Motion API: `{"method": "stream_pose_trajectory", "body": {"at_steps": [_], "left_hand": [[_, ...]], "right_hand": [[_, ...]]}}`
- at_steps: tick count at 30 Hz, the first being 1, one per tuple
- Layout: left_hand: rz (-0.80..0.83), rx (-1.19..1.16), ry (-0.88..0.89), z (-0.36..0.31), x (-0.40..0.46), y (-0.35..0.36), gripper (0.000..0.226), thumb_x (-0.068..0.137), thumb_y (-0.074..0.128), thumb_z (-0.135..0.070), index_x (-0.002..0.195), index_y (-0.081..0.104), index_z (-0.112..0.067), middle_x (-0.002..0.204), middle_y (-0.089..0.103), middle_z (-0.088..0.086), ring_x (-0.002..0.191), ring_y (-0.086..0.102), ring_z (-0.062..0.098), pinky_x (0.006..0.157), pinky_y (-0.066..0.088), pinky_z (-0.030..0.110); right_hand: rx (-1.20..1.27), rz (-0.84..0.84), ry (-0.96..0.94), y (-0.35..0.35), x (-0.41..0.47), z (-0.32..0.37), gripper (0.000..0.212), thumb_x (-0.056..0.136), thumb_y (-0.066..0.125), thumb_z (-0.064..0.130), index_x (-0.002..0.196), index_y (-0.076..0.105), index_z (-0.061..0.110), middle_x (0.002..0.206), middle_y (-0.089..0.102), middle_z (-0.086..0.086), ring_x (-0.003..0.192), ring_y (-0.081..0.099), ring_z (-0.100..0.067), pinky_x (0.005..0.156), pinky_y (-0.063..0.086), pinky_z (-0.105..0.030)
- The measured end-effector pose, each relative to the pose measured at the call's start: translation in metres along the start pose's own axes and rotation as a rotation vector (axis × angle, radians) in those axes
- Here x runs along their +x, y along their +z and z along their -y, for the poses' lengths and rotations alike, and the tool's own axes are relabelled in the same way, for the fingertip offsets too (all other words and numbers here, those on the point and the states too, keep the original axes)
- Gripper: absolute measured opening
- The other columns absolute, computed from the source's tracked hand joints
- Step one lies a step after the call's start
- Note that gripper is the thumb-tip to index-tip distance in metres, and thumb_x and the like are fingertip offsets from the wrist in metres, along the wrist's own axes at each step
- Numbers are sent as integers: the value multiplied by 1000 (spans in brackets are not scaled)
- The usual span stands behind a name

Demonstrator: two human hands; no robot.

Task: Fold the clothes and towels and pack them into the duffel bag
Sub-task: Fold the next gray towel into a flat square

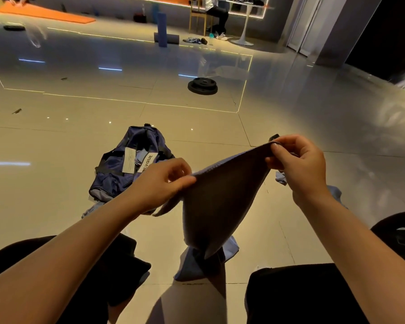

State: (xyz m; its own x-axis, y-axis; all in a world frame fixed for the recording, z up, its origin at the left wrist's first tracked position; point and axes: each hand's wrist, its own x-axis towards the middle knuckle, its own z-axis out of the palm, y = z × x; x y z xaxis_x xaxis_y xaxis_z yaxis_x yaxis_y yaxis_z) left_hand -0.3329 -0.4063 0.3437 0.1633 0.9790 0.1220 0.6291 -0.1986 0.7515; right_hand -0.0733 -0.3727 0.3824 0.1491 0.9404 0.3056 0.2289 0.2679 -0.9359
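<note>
Glossy tile floor (56, 141), duffel bag (126, 164) ahead. Left hand (159, 183) and right hand (297, 164) pinch dark towel (222, 202) at its top corners; soft, limp, light; corners give best hold.

**Head view: towel held over tiled floor**

Dark grey towel (222, 202), top edge pinched at two corners by left hand (160, 181) and right hand (298, 164), lower part hanging onto light blue cloth (230, 249). Navy duffel bag (126, 164) on floor (56, 141), behind left hand. Black weight plate (202, 86) farther back.
</note>
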Motion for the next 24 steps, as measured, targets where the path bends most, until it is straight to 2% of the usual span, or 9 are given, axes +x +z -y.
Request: {"method": "stream_pose_trajectory", "body": {"at_steps": [2,4,7,10,15,17,19,21,24], "left_hand": [[102,53,10,0,-3,2,20,78,74,-37,85,60,-26,85,65,-7,84,62,9,78,53,29],[119,197,45,3,-5,6,24,75,78,-28,86,57,-25,84,64,-6,81,60,12,73,51,29],[25,372,99,4,-4,6,28,79,68,-8,99,54,-23,89,55,-7,82,54,16,73,49,33],[-108,310,87,5,-1,-3,36,83,65,-3,113,57,-22,94,54,-8,86,54,12,76,49,30],[-277,300,-18,16,-8,-27,18,88,64,-9,98,67,-24,91,69,-3,78,58,10,73,52,31],[-339,230,-51,16,-16,-34,13,88,66,-14,92,67,-27,85,70,-3,78,62,13,73,52,33],[-363,104,-111,15,-25,-39,10,86,70,-16,86,65,-25,78,68,-5,77,65,16,70,52,32],[-343,-126,-141,11,-36,-47,11,84,71,-11,84,63,-18,72,69,-5,74,68,17,65,54,28],[-328,-346,-47,-3,-51,-66,21,87,61,5,84,57,-15,73,72,-4,70,68,10,67,54,20]], "right_hand": [[-36,13,-23,0,-1,-2,9,94,58,9,96,61,17,90,66,-2,79,68,-15,66,55,-15],[-73,28,-44,0,-3,-3,8,94,58,9,98,62,15,91,65,0,79,68,-13,65,54,-14],[-101,26,-56,-2,-2,-7,8,94,57,10,100,62,14,91,65,0,81,67,-13,66,55,-15],[-46,-28,-10,-7,5,-10,8,94,57,10,97,62,16,94,67,-5,79,69,-17,68,58,-21],[-112,-104,-32,-21,10,-18,8,95,56,9,100,61,15,97,65,-5,82,68,-18,69,57,-18],[-253,-69,-136,-26,6,-18,11,96,54,7,105,58,11,93,62,2,82,65,-12,67,53,-11],[-367,-37,-190,-32,-4,-18,13,96,51,3,108,53,8,91,58,0,79,61,-9,64,50,-6],[-426,-25,-260,-40,-14,-11,10,95,50,-2,100,51,7,86,58,-5,73,60,-8,61,48,-8],[-497,-4,-454,-56,-24,13,19,89,44,2,84,62,5,77,59,-3,69,58,-7,62,46,-10]]}}
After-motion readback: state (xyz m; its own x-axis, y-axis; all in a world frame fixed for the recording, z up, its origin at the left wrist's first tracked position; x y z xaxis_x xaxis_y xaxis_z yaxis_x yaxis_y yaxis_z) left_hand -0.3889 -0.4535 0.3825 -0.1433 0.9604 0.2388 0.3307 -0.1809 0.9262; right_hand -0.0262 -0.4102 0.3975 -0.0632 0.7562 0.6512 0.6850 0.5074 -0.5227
